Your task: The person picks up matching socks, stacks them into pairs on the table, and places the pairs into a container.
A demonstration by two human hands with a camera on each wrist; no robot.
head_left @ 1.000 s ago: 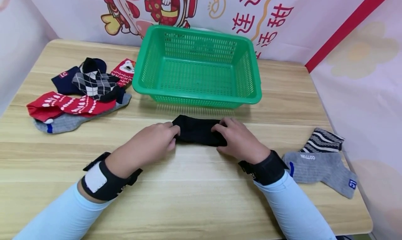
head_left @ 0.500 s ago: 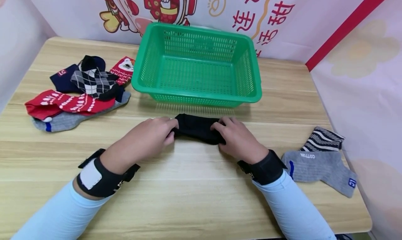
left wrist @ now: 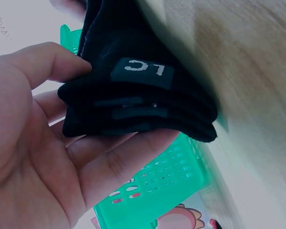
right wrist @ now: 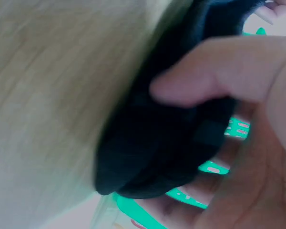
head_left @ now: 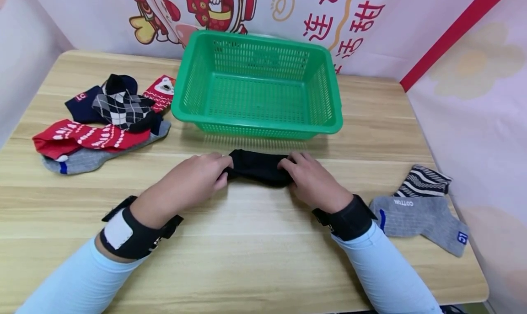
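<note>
A pair of black socks (head_left: 260, 166), laid together in layers, stretches between both hands at the middle of the wooden table. My left hand (head_left: 201, 176) pinches their left end, thumb on one face and fingers behind. In the left wrist view the layered edges show, with a pale "LC" mark (left wrist: 144, 69) near the thumb. My right hand (head_left: 309, 180) grips the other end; the right wrist view has the thumb (right wrist: 195, 78) across the black cloth and the fingers curled behind it.
A green basket (head_left: 257, 127) stands just beyond the socks. Left of it lies a pile of mixed socks: red patterned (head_left: 94, 136), argyle (head_left: 123, 109), navy (head_left: 84, 104) and grey (head_left: 88, 161). On the right are a grey sock (head_left: 411, 218) and a zebra-striped sock (head_left: 424, 182).
The left hand has shifted slightly left with its end of the black socks. Their right end has risen slightly in the right hand. Nothing else on the table has moved.
</note>
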